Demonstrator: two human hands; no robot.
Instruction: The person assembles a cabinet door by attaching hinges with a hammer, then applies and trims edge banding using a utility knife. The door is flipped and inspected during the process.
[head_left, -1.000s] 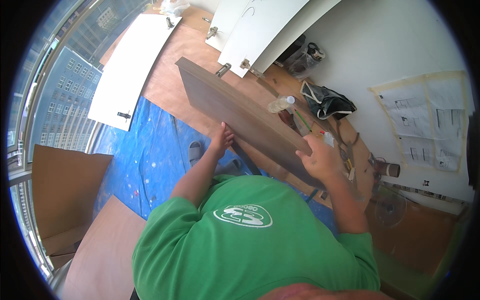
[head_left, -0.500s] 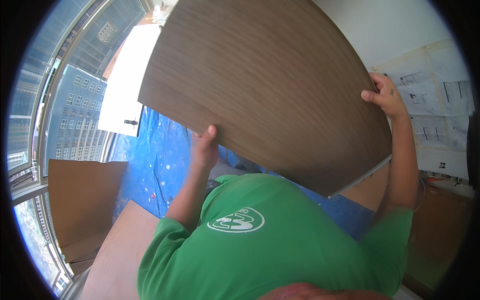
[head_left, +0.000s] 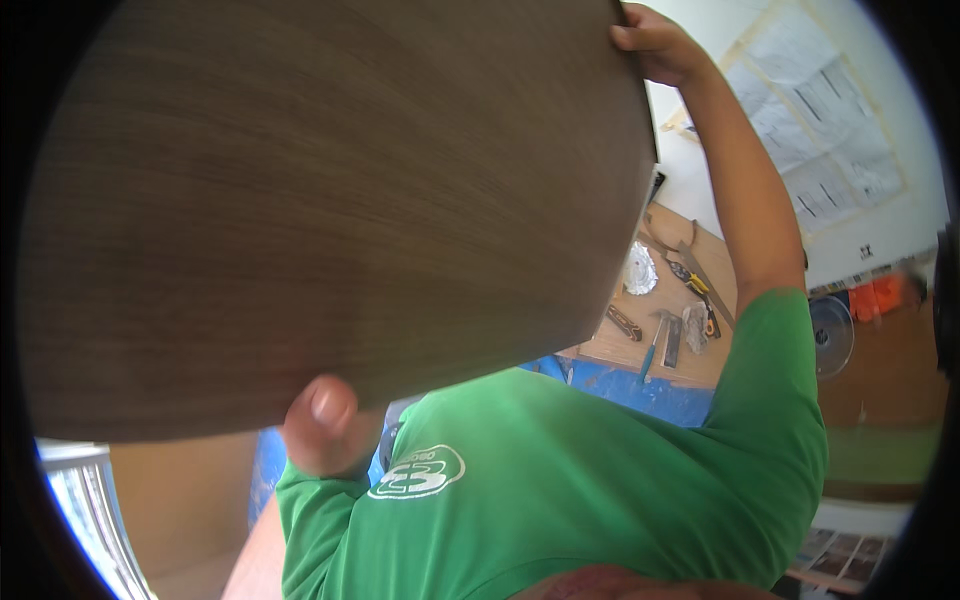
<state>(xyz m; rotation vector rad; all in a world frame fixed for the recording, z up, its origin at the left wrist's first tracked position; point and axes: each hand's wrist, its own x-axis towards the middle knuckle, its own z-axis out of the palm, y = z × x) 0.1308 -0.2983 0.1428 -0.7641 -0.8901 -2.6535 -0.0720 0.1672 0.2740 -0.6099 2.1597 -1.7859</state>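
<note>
A large brown wood-grain panel (head_left: 340,220) fills most of the upper left, tilted up close in front of me. My left hand (head_left: 325,428) grips its lower edge, with the thumb lying on the face and the other fingers hidden behind. Higher up, my right hand (head_left: 660,45) is closed round the panel's right edge, arm stretched forward. The panel's far and left edges run out of sight.
Right of the panel, a wooden board (head_left: 610,345) bears a hammer (head_left: 650,345), snips (head_left: 688,278), a foil-like disc (head_left: 640,270) and other tools. Blue sheeting (head_left: 660,400) covers the floor. Taped drawings (head_left: 830,120) hang on the right wall. Cardboard (head_left: 185,490) stands lower left.
The panel has swung left and come closer, now hiding most of the window and the white panel. Both hands moved with it, keeping hold. The board with tools has come into sight.
</note>
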